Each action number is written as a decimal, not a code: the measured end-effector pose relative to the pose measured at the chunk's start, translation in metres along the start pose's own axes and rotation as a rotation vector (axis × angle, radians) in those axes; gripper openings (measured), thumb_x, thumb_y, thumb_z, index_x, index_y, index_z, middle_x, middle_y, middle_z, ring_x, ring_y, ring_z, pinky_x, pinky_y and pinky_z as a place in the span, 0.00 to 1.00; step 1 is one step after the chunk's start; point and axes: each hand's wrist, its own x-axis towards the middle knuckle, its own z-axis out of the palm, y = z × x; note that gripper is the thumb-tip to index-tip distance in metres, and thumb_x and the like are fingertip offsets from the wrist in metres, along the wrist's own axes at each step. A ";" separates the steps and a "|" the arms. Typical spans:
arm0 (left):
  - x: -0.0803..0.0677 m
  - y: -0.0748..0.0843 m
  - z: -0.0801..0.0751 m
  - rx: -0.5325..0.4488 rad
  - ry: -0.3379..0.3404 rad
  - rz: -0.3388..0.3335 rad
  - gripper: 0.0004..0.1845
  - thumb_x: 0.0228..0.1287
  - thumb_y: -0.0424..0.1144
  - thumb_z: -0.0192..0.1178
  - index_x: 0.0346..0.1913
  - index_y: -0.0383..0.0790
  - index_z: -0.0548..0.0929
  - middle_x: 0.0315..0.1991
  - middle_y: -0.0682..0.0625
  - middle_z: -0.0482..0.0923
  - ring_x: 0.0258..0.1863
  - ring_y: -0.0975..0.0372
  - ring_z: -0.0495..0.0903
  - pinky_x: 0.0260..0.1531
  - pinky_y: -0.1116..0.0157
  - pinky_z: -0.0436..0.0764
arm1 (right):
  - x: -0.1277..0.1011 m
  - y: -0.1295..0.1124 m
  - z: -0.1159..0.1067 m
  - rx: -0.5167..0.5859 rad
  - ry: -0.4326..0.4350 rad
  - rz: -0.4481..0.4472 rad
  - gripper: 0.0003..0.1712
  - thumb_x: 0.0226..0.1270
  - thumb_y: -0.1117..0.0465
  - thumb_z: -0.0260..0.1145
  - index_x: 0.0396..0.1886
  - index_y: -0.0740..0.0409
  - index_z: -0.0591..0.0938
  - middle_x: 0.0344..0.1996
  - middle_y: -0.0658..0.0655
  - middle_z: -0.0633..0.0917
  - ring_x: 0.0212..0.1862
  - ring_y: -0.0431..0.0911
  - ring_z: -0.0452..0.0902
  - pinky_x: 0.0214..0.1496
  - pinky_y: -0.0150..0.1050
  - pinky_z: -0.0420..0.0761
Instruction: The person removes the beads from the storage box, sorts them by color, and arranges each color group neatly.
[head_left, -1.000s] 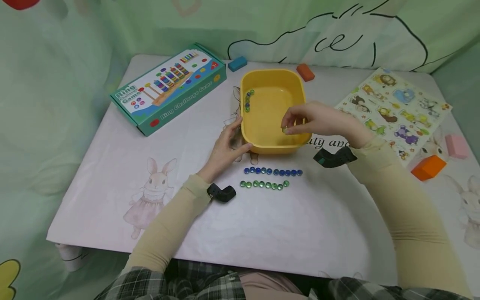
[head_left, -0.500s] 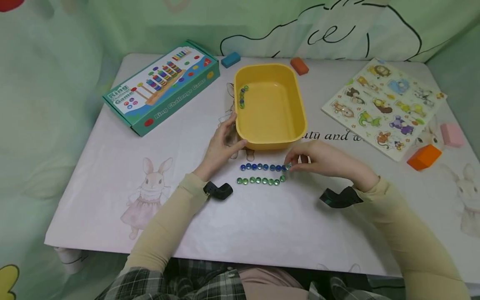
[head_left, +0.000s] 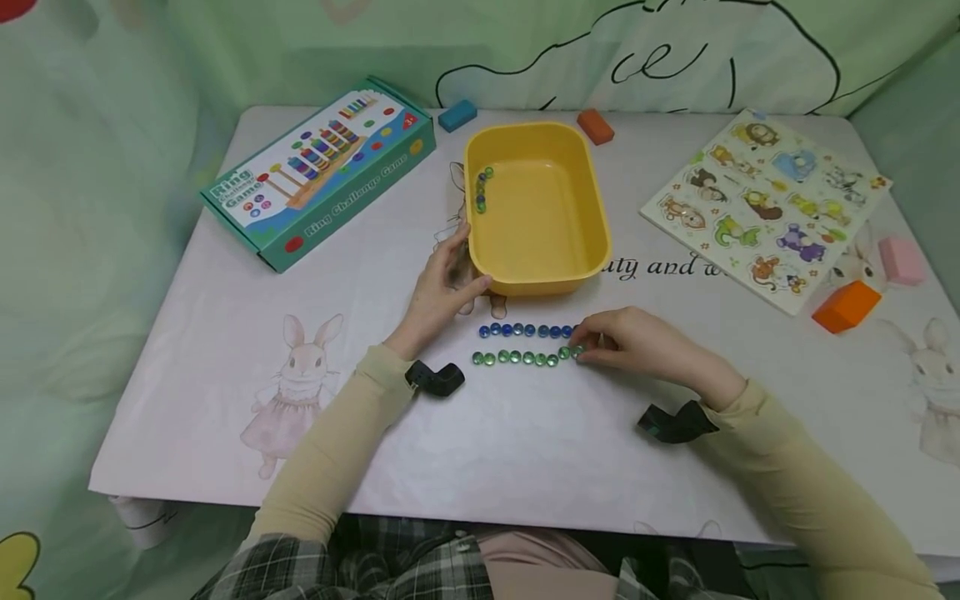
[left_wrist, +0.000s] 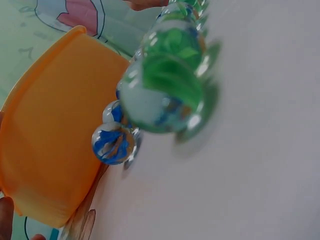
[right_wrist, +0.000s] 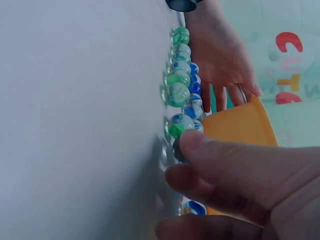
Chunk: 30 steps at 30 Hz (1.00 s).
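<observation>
Marbles lie in two rows on the table (head_left: pixel 225 333) at 6 o'clock from the tub (head_left: pixel 536 212): blue row (head_left: pixel 525 331) behind, green row (head_left: pixel 525 358) in front. Your right hand (head_left: pixel 637 346) pinches a marble (head_left: pixel 577 351) at the green row's 3 o'clock end. Your left hand (head_left: pixel 442 287), fingers relaxed, touches the tub's 7 o'clock corner.

Yellow tub (head_left: pixel 592 221), blue marbles (head_left: pixel 525 331), green marbles (head_left: pixel 517 358).
</observation>
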 end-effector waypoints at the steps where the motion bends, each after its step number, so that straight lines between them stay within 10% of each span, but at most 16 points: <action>1: 0.000 0.002 0.000 -0.003 -0.001 -0.004 0.39 0.59 0.42 0.63 0.71 0.51 0.55 0.72 0.62 0.48 0.70 0.66 0.53 0.70 0.65 0.53 | 0.000 0.000 0.001 -0.007 0.004 -0.004 0.07 0.58 0.62 0.67 0.37 0.55 0.84 0.30 0.46 0.84 0.25 0.35 0.67 0.28 0.29 0.72; 12: -0.013 0.036 -0.004 0.003 -0.019 -0.028 0.37 0.61 0.35 0.60 0.71 0.41 0.54 0.73 0.53 0.48 0.71 0.60 0.52 0.70 0.64 0.53 | 0.003 -0.005 0.002 -0.061 -0.011 -0.019 0.10 0.56 0.61 0.69 0.39 0.54 0.83 0.21 0.43 0.76 0.24 0.35 0.66 0.26 0.29 0.69; 30: 0.000 -0.001 0.000 0.005 -0.004 0.002 0.39 0.59 0.45 0.63 0.70 0.54 0.55 0.72 0.63 0.48 0.70 0.66 0.52 0.70 0.64 0.53 | 0.004 -0.008 0.005 -0.012 -0.086 0.021 0.06 0.57 0.61 0.67 0.34 0.55 0.80 0.20 0.45 0.74 0.24 0.37 0.66 0.26 0.30 0.68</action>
